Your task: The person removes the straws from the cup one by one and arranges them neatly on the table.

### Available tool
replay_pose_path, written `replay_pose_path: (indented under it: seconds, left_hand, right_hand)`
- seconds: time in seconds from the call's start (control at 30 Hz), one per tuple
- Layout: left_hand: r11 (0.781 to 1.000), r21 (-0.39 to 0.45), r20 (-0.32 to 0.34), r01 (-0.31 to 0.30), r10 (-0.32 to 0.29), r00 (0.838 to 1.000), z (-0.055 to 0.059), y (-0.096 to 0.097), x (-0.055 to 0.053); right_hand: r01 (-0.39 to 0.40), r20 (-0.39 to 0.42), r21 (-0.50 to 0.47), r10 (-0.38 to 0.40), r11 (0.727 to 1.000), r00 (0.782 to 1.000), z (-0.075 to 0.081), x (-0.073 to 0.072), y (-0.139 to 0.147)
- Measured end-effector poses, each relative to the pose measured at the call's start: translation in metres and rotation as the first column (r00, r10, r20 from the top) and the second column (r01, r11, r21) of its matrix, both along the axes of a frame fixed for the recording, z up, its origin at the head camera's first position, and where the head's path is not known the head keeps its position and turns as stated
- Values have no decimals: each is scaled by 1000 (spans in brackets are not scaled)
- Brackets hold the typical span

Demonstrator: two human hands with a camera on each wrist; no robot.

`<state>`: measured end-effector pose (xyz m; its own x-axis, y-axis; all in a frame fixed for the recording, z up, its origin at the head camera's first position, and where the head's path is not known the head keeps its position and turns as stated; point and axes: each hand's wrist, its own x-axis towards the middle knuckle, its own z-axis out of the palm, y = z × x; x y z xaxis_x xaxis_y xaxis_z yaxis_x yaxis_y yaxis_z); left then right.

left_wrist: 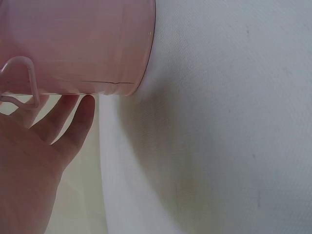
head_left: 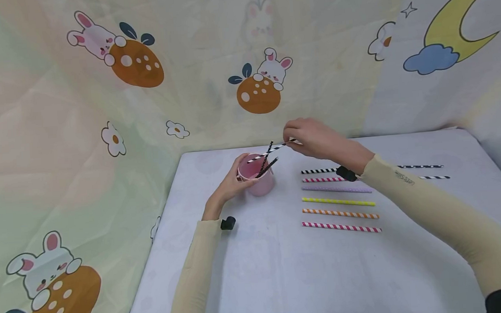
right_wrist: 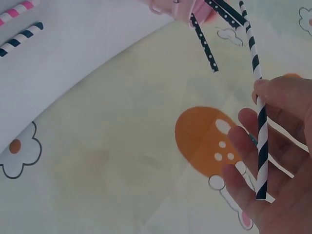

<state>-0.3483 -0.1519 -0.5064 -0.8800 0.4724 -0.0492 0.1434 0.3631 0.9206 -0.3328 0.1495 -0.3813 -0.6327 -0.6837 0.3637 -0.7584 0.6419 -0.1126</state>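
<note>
My left hand (head_left: pixel 230 182) grips a pink cup (head_left: pixel 262 187) from its left side, thumb in front and fingers behind. In the left wrist view, the cup's small handle (left_wrist: pixel 33 83) shows beside the fingers. Black straws with white dots (right_wrist: pixel 204 44) lean inside the cup. With thumb and fingertips, my right hand (head_left: pixel 311 137) pinches a black-and-white striped straw (head_left: pixel 277 147). That straw slants down toward the left, its far end over the cup's mouth. In the right wrist view its near end lies across the palm.
Right of the cup, paper straws lie in rows on the white table (head_left: pixel 283 269): black-and-white, pink striped, purple (head_left: pixel 336 189), yellow (head_left: pixel 338 201), orange (head_left: pixel 340 213) and red striped (head_left: pixel 342 227). Dark straws (head_left: pixel 434 178) lie farther right, partly behind the right forearm. A printed cloth (head_left: pixel 211 82) hangs behind.
</note>
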Motion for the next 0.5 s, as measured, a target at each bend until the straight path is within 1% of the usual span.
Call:
replay_pose_path:
  seconds: [0.17, 0.2, 0.37, 0.43, 0.5]
  left_hand:
    - [1000, -5, -29, -21, 21, 999, -21, -2, -11]
    - [1000, -5, -36, -25, 24, 999, -23, -3, -12]
    - [1000, 1, -64, -30, 30, 998, -27, -3, -13]
    - [1000, 1, -70, -30, 30, 997, -27, -3, -12]
    - [1000, -1, -75, -29, 29, 997, -27, -3, -12]
  right_hand:
    - [27, 25, -45, -26, 999, 999, -1, 4, 18]
    - [38, 29, -51, -36, 998, 999, -2, 5, 22]
    - [81, 44, -79, -78, 994, 996, -9, 11, 43]
    - [102, 59, -88, -97, 991, 994, -11, 15, 52]
    - [131, 94, -94, -123, 987, 988, -13, 19, 62]
